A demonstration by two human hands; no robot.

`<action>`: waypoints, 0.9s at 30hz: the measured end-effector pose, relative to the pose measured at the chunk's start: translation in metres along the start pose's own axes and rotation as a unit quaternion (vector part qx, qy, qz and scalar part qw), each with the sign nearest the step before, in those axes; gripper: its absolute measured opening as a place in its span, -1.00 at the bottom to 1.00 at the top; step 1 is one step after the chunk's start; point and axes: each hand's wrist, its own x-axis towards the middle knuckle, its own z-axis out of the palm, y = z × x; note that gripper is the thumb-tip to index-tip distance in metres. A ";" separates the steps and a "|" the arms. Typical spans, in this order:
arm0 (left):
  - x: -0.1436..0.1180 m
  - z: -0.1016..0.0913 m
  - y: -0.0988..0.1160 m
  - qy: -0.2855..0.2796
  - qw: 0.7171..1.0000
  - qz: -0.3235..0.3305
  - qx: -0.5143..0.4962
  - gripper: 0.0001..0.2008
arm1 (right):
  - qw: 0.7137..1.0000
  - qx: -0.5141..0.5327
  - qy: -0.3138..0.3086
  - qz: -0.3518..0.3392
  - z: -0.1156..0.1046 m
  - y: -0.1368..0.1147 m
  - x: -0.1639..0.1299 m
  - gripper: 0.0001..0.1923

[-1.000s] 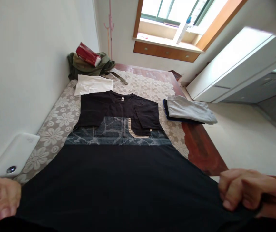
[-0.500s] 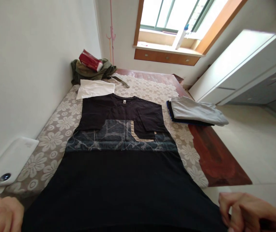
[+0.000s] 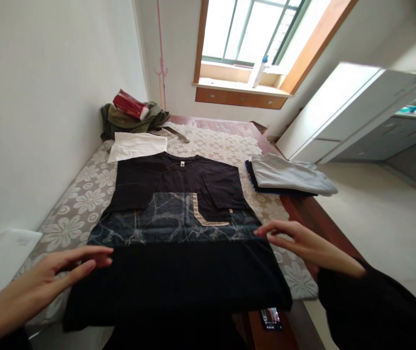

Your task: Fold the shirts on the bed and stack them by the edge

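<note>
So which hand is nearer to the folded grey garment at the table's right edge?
Right. The right hand reaches over the black T-shirt's right edge, just below the folded grey garment. The left hand is at the shirt's opposite side, much farther away.

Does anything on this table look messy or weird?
Mostly tidy. The black shirt lies flat between both hands. The olive clothes in the far corner are crumpled, a red packet lying tilted on top. A phone lies near the table's front edge.
</note>
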 end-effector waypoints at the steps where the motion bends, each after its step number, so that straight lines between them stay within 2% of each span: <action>1: 0.020 0.002 0.006 -0.018 1.000 0.008 -0.014 -0.45 | 0.999 -0.017 0.026 -0.024 -0.002 -0.004 0.032 -0.54; 3: 0.066 0.005 0.020 0.007 0.999 0.042 0.008 -0.39 | 0.993 -0.064 0.075 -0.069 -0.001 -0.007 0.095 -0.52; 5: 0.112 0.011 0.033 0.067 0.993 0.080 0.057 -0.30 | 0.975 -0.139 0.141 -0.101 0.006 -0.004 0.149 -0.49; 7: 0.152 0.021 0.039 0.123 0.983 0.084 0.103 -0.30 | 0.956 -0.225 0.177 -0.056 0.019 0.002 0.190 -0.42; 9: 0.180 0.034 0.037 0.168 0.971 0.080 0.152 -0.29 | 0.938 -0.289 0.188 0.026 0.035 0.012 0.214 -0.34; 12: 0.198 0.054 0.025 0.187 0.958 0.053 0.210 -0.26 | 0.914 -0.338 0.198 0.106 0.052 0.031 0.229 -0.25; 15: 0.201 0.065 0.014 0.171 0.954 0.036 0.242 -0.22 | 0.903 -0.350 0.212 0.129 0.057 0.046 0.233 -0.18; 17: 0.202 0.066 0.010 0.166 0.954 0.030 0.249 -0.21 | 0.901 -0.350 0.215 0.137 0.057 0.050 0.234 -0.15; 19: 0.206 0.061 0.007 0.138 0.959 0.021 0.247 -0.18 | 0.901 -0.351 0.213 0.141 0.056 0.050 0.234 -0.14; 23: 0.218 0.039 -0.002 0.032 0.973 0.005 0.230 0.02 | 0.902 -0.349 0.201 0.154 0.054 0.045 0.233 -0.11; 25: 0.225 0.023 -0.007 0.016 0.976 0.030 0.213 0.06 | 0.904 -0.349 0.189 0.158 0.051 0.042 0.232 -0.08; 27: 0.233 0.009 -0.007 0.023 0.978 0.057 0.200 -0.02 | 0.907 -0.352 0.169 0.156 0.044 0.039 0.234 -0.05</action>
